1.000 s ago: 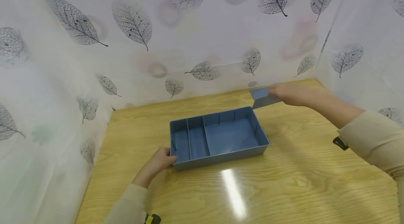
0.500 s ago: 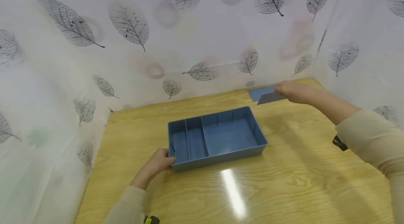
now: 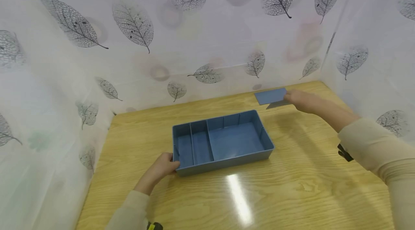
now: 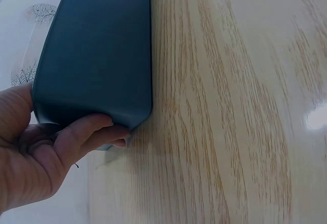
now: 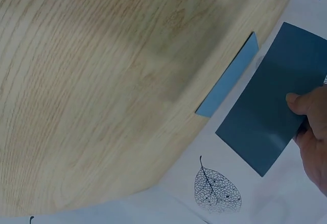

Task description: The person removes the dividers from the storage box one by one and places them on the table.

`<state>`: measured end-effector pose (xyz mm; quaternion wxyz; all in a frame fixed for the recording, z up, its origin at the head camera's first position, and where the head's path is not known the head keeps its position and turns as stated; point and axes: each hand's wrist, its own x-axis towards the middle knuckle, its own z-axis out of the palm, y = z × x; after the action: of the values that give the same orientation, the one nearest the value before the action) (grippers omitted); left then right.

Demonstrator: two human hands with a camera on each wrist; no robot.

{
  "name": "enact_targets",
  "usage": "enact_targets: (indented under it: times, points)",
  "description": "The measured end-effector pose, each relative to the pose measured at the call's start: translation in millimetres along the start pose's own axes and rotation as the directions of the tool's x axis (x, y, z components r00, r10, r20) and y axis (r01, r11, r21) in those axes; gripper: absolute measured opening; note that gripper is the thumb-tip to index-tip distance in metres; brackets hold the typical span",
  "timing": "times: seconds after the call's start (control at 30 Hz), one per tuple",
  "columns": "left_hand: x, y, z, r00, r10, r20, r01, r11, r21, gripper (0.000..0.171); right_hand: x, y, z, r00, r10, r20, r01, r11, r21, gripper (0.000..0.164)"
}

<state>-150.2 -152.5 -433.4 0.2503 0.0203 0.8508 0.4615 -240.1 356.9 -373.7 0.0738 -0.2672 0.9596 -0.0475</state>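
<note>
A blue rectangular box (image 3: 223, 166) with two crosswise dividers lies on the table. My left hand (image 3: 161, 168) grips its near left corner, thumb at the rim. In the left wrist view, the fingers of that hand (image 4: 56, 152) curl against the box's outer side (image 4: 102, 50). Beyond the box's far right corner, my right hand (image 3: 301, 101) pinches a thin blue panel (image 3: 277, 105) by one end. Held above the table, this panel shows its broad face (image 5: 273, 101) in the right wrist view. A second blue panel (image 3: 270, 96) lies flat near the table's back edge.
The wood-grain table (image 3: 291, 194) carries a bright light reflection at its front. White sheeting with a leaf print (image 3: 207, 28) stands along the back and both sides. A black strap piece (image 3: 345, 152) shows under the right sleeve.
My right hand has shifted slightly right with its panel, showing more of the flat panel behind. The left hand keeps its grip on the box, which has hardly moved.
</note>
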Motion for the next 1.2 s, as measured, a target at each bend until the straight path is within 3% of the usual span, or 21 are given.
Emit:
enact_targets:
  times: [0.1,0.43,0.87,1.2]
  points:
    - [-1.0,0.4,-0.1,1.0,-0.004,0.0,0.004,1.0,-0.001,0.022,0,5,10,0.995,-0.09,-0.05,0.082,0.988,-0.134,0.023]
    - [-1.5,0.3,-1.1,1.0,0.004,0.011,-0.004,1.0,-0.012,0.03,0,12,27,0.994,-0.064,-0.093,0.049,0.986,-0.162,0.028]
    - [-0.8,-0.9,-0.2,1.0,-0.002,0.006,0.002,1.0,-0.003,0.03,5,15,56,0.959,-0.188,-0.213,0.146,0.97,-0.195,0.014]
    - [-1.0,-2.4,1.6,1.0,0.01,-0.013,-0.01,1.0,-0.015,0.031,8,15,66,0.972,-0.124,-0.198,0.075,0.969,-0.235,0.016]
